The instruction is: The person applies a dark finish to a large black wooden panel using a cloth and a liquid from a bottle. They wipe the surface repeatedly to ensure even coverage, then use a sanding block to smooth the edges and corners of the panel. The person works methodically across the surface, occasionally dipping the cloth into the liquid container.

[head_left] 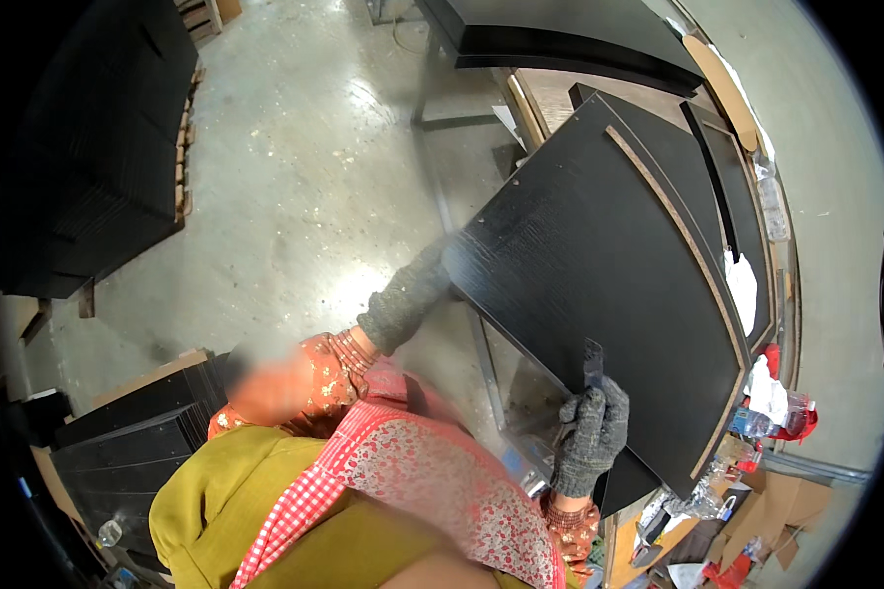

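A large black board (599, 265) with a fine wood-grain surface lies in front of me at a slant. My left hand (417, 290), in a dark grey knitted glove, reaches to the board's left corner; a blur hides its fingers, so their grip does not show. Over the board's near edge is my right hand (594, 432), also gloved in grey, its fingers closed round a thin, dark, flat blade-like strip (593, 361). The strip points away from me, above the board's surface. A narrow strip with a brown, raw-looking edge (673, 216) runs along the board's far side.
More black panels (580, 34) rest on the bench at the far right. Tall stacks of black boards (88, 147) stand on pallets at left, with others (133, 442) lower down. Bottles (753, 422), white rags (742, 294) and cardboard (781, 510) crowd the right side. Concrete floor (295, 128) lies left of the bench.
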`<state>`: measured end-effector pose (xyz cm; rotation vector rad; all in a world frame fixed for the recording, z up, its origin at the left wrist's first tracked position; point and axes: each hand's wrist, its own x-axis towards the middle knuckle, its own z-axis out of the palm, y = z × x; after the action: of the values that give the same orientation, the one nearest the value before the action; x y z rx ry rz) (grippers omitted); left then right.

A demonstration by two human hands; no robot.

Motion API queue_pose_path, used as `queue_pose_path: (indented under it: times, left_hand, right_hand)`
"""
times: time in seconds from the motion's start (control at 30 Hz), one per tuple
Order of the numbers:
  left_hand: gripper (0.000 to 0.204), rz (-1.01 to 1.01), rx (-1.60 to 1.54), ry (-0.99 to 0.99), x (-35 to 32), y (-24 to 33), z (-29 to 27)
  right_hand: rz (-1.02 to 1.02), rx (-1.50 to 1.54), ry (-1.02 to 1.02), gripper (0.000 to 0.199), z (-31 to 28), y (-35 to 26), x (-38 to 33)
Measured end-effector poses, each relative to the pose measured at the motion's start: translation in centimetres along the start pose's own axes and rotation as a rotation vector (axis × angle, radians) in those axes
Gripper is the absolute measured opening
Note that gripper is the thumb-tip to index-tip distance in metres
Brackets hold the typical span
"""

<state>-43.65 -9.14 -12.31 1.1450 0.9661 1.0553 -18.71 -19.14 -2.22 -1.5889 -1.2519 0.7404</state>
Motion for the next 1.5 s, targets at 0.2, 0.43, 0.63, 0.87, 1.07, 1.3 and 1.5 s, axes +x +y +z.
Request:
queue_pose_path:
  times: [0.2,0.43,0.63,0.87,1.07,1.3,1.5]
  left_hand:
    - [0.05,0.135,0.37,-0.02,0.2,-0.1,0.1]
    - [0.035,0.071,-0.594,0.026,-1.0,-6.2,1.4]
    - [0.023,0.08,0.205,-0.036,-0.4,-0.4,0.1]
    - [0.032,0.093,0.389,-0.024,0.3,-6.9,0.8]
    - [0.022,0.467,0.58,-0.165,2.1,-6.8,1.9]
    - [0.036,0.518,0.763,-0.06,1.5,-2.3,2.5]
    - [0.044,0.114,0.687,-0.181,0.6,-3.1,1.0]
  right_hand:
    - [-0.157,-0.211,-0.088,0.026,3.8,-1.9,3.1]
    - [-0.251,-0.415,-0.131,0.026,6.8,-4.2,7.4]
    - [-0.366,-0.555,-0.131,0.024,8.2,-3.7,10.2]
    - [0.052,-0.298,-0.391,0.023,10.6,-5.1,10.4]
    - [-0.303,-0.529,-0.655,0.019,10.8,-6.4,10.2]
    - [-0.519,-0.674,-0.588,0.015,11.2,-7.3,10.1]
    - [-0.677,-0.652,-0.614,0.016,10.6,-6.7,9.7]
